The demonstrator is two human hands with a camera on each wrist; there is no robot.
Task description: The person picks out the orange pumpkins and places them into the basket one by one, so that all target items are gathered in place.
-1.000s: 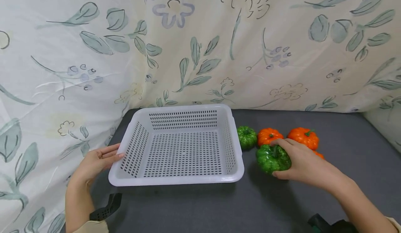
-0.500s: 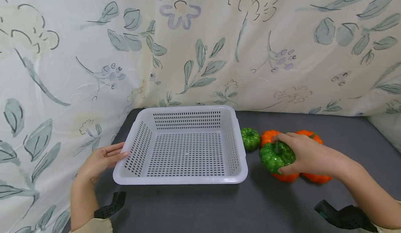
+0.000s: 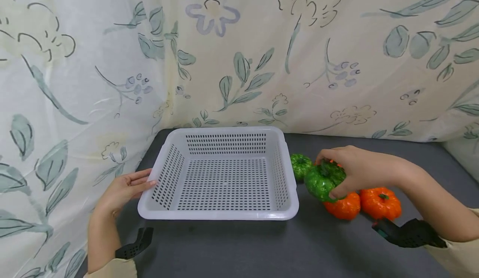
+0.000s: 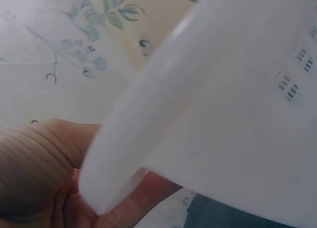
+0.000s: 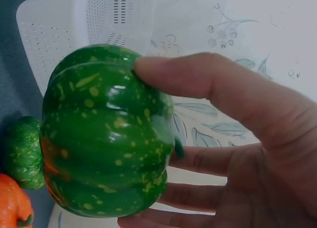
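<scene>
At the left edge of the dark grey table (image 3: pixel 232 249), the left hand (image 3: pixel 121 190) lies flat against the outer left wall of the white perforated basket (image 3: pixel 220 213), fingers nearly straight and touching the rim; the left wrist view shows a thumb and a finger either side of that rim (image 4: pixel 124 154), so it seems to steady the basket rather than lift it. The basket stands toward the back left of the table, close to the floral cloth (image 3: pixel 239 53) that hangs behind and to the left, and nothing lies in it: its slotted floor and walls are bare. Just beyond its right wall sits a small green pumpkin (image 3: pixel 300 166) on the table. Next to that, the right hand (image 3: pixel 349 170) has its fingers and thumb curled round a larger green pumpkin (image 3: pixel 321 182), which appears raised off the table, near the basket's right rim but still outside it; the right wrist view shows the thumb (image 5: pixel 198 79) on top and the other fingers wrapped under it. By my reading the step in hand is the carry of this pumpkin toward the basket, and the next move would call for clearing the right wall and lowering it onto the slotted floor before letting go. Further right, two orange pumpkins (image 3: pixel 342 207) (image 3: pixel 381 203) rest side by side on the table.
</scene>
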